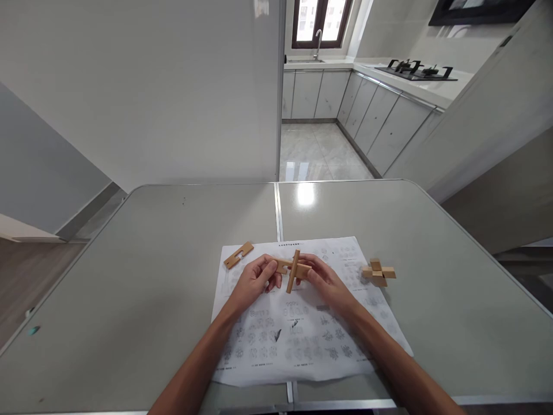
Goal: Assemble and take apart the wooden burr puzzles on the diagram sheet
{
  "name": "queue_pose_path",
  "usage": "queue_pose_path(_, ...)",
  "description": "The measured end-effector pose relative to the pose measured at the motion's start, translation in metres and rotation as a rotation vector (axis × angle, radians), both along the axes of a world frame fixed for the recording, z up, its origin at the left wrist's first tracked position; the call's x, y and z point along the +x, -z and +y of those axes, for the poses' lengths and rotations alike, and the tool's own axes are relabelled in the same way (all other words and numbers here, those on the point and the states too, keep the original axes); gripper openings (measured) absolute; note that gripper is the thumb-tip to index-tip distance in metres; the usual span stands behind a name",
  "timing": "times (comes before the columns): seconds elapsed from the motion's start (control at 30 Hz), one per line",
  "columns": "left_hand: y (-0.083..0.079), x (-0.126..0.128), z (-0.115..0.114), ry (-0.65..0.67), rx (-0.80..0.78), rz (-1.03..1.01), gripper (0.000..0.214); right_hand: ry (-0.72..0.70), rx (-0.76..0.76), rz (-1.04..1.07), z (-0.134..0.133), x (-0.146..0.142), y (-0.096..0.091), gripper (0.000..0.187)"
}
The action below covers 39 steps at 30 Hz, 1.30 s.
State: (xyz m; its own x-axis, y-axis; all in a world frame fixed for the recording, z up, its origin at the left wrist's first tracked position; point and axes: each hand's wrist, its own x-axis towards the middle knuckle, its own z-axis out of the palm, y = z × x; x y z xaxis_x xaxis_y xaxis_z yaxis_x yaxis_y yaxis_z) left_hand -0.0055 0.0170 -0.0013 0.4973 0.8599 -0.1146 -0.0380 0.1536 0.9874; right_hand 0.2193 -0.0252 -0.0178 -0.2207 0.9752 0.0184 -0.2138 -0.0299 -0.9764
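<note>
Wooden slats (293, 272) sat in both hands at lower centre of the frame, over a printed sheet (309, 323): the left hand (258, 275) pinched a notched slat (280, 266), the right hand (325, 280) a crossed pair (303, 271). They seemed light, stiff and smooth, probably best held by the flat ends, clear of any notch.

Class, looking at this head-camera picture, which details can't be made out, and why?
- Notched wooden piece, head view: outer end hidden by the left hand.
- Crossed wooden piece, head view: outer end hidden by the right hand.
- Printed sheet, head view: print too small and faint; parts covered by both arms.
- Dark-framed fixture, head view: cut off by the top edge.
</note>
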Motion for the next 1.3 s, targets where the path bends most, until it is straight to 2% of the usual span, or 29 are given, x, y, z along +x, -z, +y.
queue_pose_path(0.13,0.002,0.0004,-0.001,0.041,-0.034,-0.007,0.048,-0.174,-0.061,0.106,-0.0012,0.002,0.0025,0.059)
queue_pose_path(0.33,0.0052,0.0014,-0.0018,0.075,-0.04,-0.026,0.045,-0.214,-0.082,0.177,-0.0013,0.003,0.0049,0.055)
queue_pose_path(0.43,0.0062,0.0011,-0.0018,0.09,-0.035,-0.033,0.045,-0.23,-0.08,0.204,-0.0004,0.0038,0.0058,0.059)
queue_pose_path(0.53,0.0066,0.0015,-0.0023,0.096,-0.039,-0.039,0.045,-0.226,-0.088,0.205,0.0004,0.0043,0.0064,0.067)
queue_pose_path(0.7,0.0056,0.0034,-0.0024,0.1,-0.061,-0.075,0.044,-0.111,-0.165,0.215,0.0004,0.0029,0.0048,0.059)
queue_pose_path(0.9,0.0051,0.0051,-0.0023,0.069,-0.073,-0.07,0.046,-0.021,-0.217,0.198,-0.0008,-0.0004,0.0037,0.068)
queue_pose_path(1.1,0.0018,0.0053,-0.0026,0.063,-0.075,-0.058,0.046,-0.032,-0.257,0.201,-0.003,-0.0003,0.0012,0.063)
queue_pose_path(1.3,-0.0017,0.0063,-0.0042,0.088,-0.051,-0.058,0.044,-0.048,-0.232,0.171,-0.0056,0.0052,-0.0016,0.059)
